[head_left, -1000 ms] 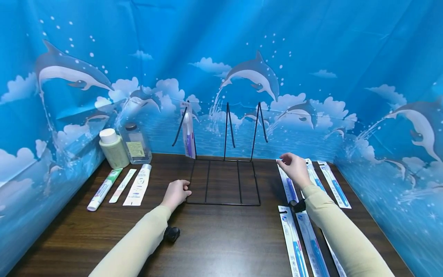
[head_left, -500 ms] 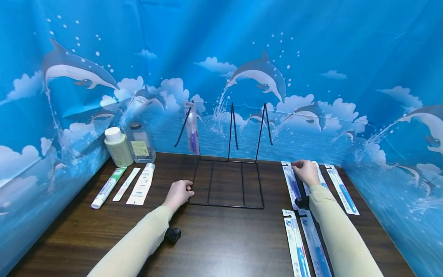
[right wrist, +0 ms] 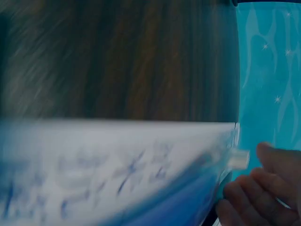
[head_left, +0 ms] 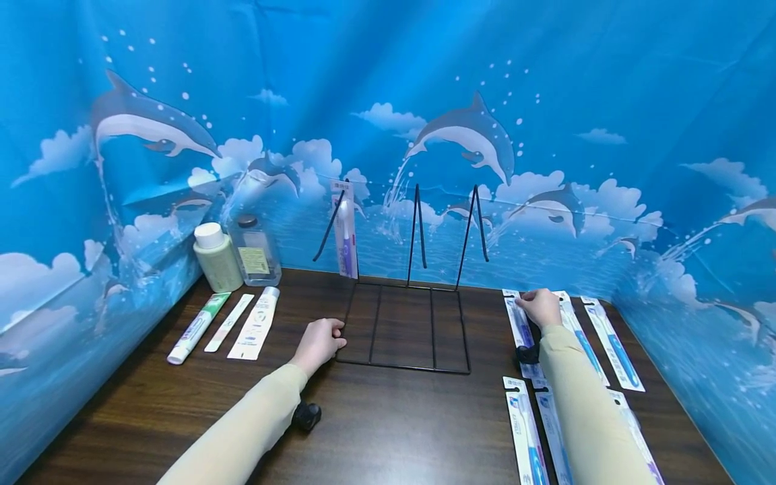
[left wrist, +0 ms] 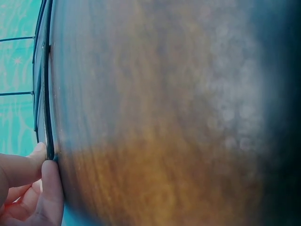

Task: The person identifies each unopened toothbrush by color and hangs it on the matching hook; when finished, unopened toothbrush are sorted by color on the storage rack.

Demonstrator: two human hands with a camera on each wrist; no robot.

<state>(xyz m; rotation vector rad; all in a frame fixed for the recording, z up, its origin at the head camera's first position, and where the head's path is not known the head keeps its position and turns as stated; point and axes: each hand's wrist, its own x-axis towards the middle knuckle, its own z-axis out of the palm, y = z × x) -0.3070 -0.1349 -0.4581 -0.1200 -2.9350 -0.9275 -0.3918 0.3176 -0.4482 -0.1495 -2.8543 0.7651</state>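
Observation:
In the head view, my left hand (head_left: 320, 343) pinches the near left corner of a black wire rack (head_left: 403, 367). The left wrist view shows thumb and fingertips at the end of its thin wire (left wrist: 47, 103). Over the upper end of a packaged purple toothbrush (head_left: 526, 330) is my right hand (head_left: 542, 308), its fingertips right at the card. In the right wrist view the fingers (right wrist: 244, 197) are loosely bent beside the blurred package (right wrist: 117, 169), thumb apart from them. Another packaged purple toothbrush (head_left: 345, 236) hangs on the rack's left hook.
Several packaged toothbrushes (head_left: 613, 345) lie in rows at the right, partly under my right sleeve. At the left stand a green bottle (head_left: 218, 263) and a clear bottle (head_left: 257, 256). Before them lie a toothpaste tube (head_left: 199, 329), a slim packet (head_left: 229, 323) and a white tube (head_left: 256, 325).
My right hand has come down onto the upper end of the purple toothbrush package. The left hand keeps its hold on the rack. The head view has turned slightly.

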